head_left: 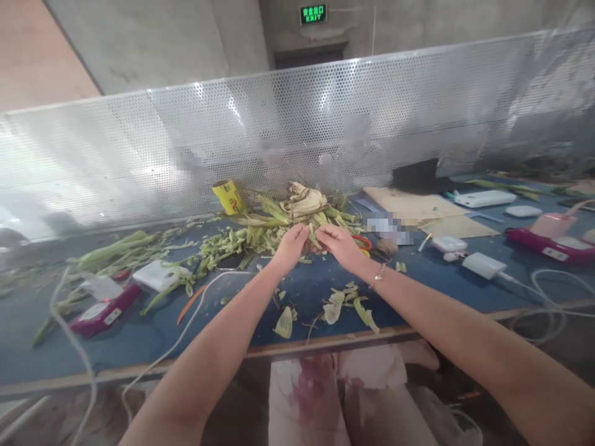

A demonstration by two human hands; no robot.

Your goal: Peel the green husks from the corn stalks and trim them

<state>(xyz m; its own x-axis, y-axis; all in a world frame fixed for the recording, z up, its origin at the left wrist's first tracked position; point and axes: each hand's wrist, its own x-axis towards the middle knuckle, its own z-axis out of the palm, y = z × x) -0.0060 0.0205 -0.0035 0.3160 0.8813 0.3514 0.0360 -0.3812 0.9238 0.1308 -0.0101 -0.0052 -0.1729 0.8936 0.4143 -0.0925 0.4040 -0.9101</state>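
Note:
Both hands meet over the middle of the blue table, just in front of a heap of green and dry leaves. My left hand (294, 243) is closed, its fingers pinched at one side of a small pale green leaf piece (313, 236). From the other side my right hand (335, 240), with a bracelet at the wrist, pinches the same piece. Beyond them lies a bundle of dry husks (302, 201). Torn leaf bits (333, 306) are scattered nearer the table's front edge.
A yellow packet (227, 197) stands by the perforated metal screen (307, 118). Purple power strips (106, 311) and white chargers (483, 265) lie on both sides, with white cables (204, 294). Brown paper (418, 207) is at the back right.

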